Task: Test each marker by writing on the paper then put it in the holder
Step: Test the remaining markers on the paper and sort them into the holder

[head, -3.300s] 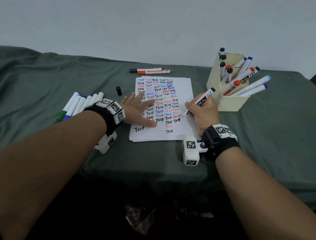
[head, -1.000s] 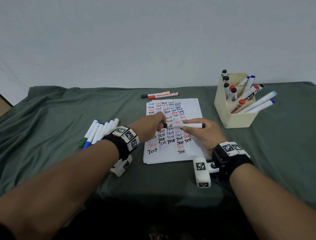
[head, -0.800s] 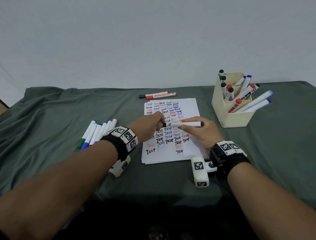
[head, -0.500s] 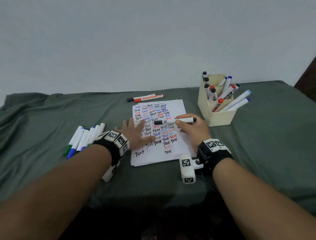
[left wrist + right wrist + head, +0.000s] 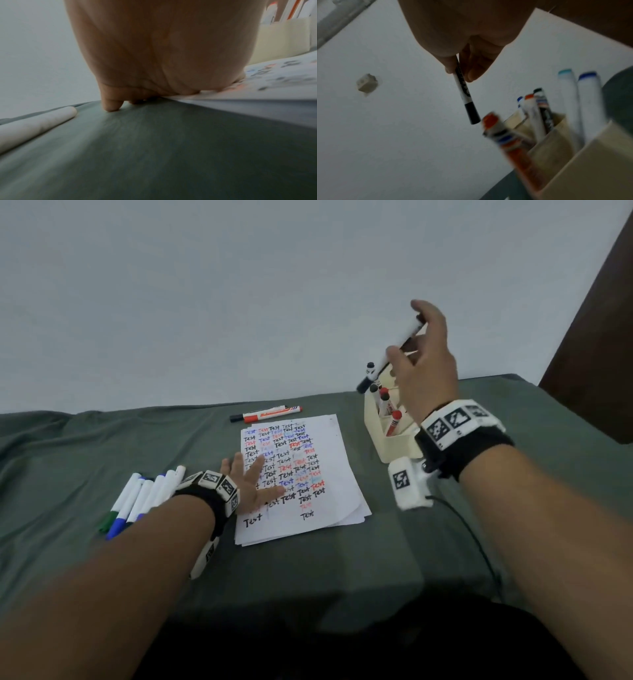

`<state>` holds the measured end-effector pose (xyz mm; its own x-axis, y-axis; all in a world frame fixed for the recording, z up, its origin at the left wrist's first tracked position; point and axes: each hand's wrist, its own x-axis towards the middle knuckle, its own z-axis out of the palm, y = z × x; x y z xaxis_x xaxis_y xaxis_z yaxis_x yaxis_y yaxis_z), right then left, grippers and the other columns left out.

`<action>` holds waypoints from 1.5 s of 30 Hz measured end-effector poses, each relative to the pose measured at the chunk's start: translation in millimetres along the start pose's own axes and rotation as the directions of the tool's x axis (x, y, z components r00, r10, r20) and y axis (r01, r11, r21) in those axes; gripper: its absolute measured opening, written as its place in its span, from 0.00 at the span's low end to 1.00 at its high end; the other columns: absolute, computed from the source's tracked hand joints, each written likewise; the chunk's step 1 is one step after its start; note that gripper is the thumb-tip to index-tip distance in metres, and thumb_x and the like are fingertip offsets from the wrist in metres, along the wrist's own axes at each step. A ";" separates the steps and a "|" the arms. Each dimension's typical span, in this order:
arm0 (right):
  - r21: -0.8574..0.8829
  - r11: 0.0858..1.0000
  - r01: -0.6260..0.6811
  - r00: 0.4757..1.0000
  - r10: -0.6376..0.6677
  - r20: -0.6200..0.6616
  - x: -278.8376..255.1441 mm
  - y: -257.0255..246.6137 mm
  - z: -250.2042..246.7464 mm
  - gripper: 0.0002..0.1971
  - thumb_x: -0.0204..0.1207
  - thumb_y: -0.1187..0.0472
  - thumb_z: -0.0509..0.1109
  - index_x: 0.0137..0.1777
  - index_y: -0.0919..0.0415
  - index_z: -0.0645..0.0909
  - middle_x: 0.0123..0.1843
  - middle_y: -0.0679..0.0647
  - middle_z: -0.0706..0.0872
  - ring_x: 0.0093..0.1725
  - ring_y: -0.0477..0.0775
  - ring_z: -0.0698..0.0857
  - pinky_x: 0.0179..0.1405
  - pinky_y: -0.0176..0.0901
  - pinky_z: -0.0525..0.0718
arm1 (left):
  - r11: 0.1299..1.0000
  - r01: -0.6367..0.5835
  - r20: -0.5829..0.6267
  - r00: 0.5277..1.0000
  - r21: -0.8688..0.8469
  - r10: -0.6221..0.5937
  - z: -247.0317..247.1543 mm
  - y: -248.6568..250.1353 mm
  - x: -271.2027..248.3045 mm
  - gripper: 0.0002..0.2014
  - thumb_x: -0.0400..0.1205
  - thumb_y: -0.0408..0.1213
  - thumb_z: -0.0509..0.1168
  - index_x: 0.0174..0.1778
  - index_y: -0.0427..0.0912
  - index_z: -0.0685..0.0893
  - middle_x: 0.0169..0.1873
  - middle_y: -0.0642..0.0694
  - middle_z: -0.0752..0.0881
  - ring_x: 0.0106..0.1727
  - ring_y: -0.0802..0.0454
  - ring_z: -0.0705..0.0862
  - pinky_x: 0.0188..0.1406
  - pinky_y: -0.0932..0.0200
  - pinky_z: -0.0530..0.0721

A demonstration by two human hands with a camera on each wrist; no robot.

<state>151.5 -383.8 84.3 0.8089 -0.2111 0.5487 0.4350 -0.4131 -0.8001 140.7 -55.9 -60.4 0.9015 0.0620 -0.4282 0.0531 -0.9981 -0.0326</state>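
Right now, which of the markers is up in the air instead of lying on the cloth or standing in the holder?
The black-capped marker pinched in the right hand, cap down, above the cream holder.

The left hand [image 5: 247, 486] lay flat with fingers spread, forearm stretched forward and low. The right hand [image 5: 424, 361] was raised on a lifted forearm, its fingers [image 5: 471, 70] and thumb pinching a slim white black-capped marker [image 5: 465, 94], cap end tilted downward.
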 end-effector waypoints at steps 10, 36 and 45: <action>-0.209 0.978 0.019 1.000 -0.023 -0.017 44.1 31.1 -29.5 0.24 0.86 0.63 0.65 0.76 0.38 0.69 0.52 0.51 0.88 0.43 0.38 0.85 0.31 0.18 0.74 | 1.000 0.020 0.001 1.000 -0.022 -0.020 1.1 1.3 -0.6 0.71 0.41 0.93 0.25 0.84 0.64 0.29 0.86 0.41 0.31 0.86 0.33 0.32 0.84 0.28 0.43; -0.572 0.682 0.456 0.638 0.198 0.744 5.0 7.0 113.8 0.30 0.90 0.46 0.59 0.90 0.46 0.55 0.91 0.54 0.58 0.91 0.65 0.43 0.85 0.66 0.56 | 0.997 0.015 -0.003 1.000 -0.069 -0.016 -0.4 1.8 -2.3 0.66 0.46 0.93 0.31 0.82 0.69 0.29 0.86 0.47 0.29 0.86 0.36 0.31 0.80 0.25 0.40; -0.619 0.649 0.443 0.529 0.369 0.765 -30.7 50.7 140.8 0.33 0.89 0.39 0.56 0.91 0.46 0.53 0.91 0.54 0.56 0.91 0.64 0.44 0.86 0.67 0.57 | 0.999 -0.006 0.035 0.999 -0.038 0.007 -5.1 -3.9 -4.6 0.57 0.63 0.89 0.42 0.84 0.65 0.31 0.86 0.44 0.31 0.86 0.34 0.32 0.81 0.27 0.41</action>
<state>204.5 -273.6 -7.2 0.8904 0.4135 -0.1902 0.3956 -0.9097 -0.1260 138.5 -52.4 -53.7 0.8864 0.0551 -0.4597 0.0642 -0.9979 0.0041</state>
